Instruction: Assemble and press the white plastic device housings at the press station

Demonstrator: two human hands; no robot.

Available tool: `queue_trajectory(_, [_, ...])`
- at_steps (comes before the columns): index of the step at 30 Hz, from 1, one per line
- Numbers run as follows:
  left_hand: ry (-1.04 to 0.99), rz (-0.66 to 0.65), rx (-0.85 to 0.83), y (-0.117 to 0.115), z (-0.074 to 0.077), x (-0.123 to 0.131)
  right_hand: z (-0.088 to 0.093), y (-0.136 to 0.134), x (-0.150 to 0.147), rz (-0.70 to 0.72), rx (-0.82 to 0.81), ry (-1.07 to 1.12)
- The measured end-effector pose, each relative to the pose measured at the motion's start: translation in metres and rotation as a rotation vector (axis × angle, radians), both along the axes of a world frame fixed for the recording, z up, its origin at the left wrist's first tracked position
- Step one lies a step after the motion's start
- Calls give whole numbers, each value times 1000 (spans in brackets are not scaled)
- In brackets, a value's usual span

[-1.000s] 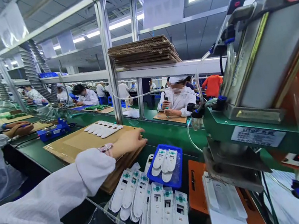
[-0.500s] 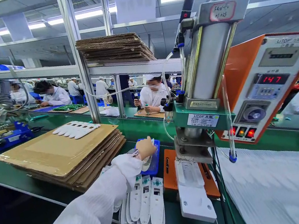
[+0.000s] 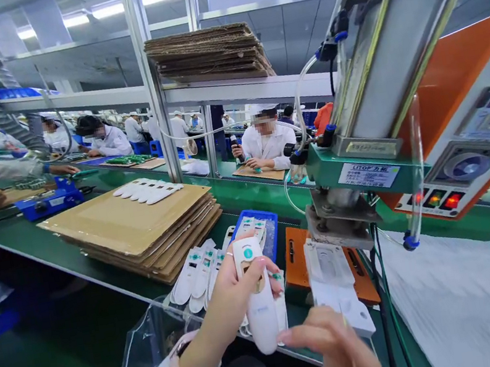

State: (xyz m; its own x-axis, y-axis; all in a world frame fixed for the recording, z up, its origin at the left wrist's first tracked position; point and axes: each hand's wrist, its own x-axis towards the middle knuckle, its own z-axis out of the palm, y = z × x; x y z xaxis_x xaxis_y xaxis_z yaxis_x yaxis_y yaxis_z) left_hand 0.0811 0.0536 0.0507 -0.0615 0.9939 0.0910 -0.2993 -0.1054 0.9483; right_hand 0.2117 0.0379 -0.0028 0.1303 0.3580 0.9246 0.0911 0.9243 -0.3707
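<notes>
My left hand (image 3: pixel 231 289) is closed around a long white plastic casing (image 3: pixel 263 324), held upright in front of me. The casing has a green round spot near its top and a small window that my thumb partly covers. My right hand (image 3: pixel 335 344) is at the casing's lower end, its index finger stretched out to the bottom edge; whether it touches is unclear. Behind my left hand, several similar white casings (image 3: pixel 189 283) lie overlapping on the bench. More of them lie in a blue tray (image 3: pixel 275 231) just beyond.
Right of my hands stands a press (image 3: pixel 367 166) over a white fixture (image 3: pixel 332 285) on an orange base (image 3: pixel 296 259). Its control box (image 3: pixel 470 152) is beside it. Stacked cardboard (image 3: pixel 88 230) bears white pieces (image 3: pixel 147 191). A white sheet (image 3: pixel 457 304) lies right. A co-worker's hand (image 3: pixel 63 169) is far left.
My left hand has come back from the blue tray and now holds a casing close to me. My right hand has risen from the bottom edge toward it. The view has turned left.
</notes>
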Motion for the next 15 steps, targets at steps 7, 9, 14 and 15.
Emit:
queue_trajectory(7, [-162, -66, 102, -45, 5, 5, 40, -4, -2, 128, -93, 131])
queue_trajectory(9, [-140, -19, 103, -53, 7, 8, 43, -4, 0, 195, -119, 84])
queue_trajectory(14, [-141, -6, 88, -59, 11, 11, 47, -6, -2, 383, -251, 123])
queue_trajectory(15, [-141, -6, 77, -58, 11, 11, 48, -6, -3, 406, -262, 143])
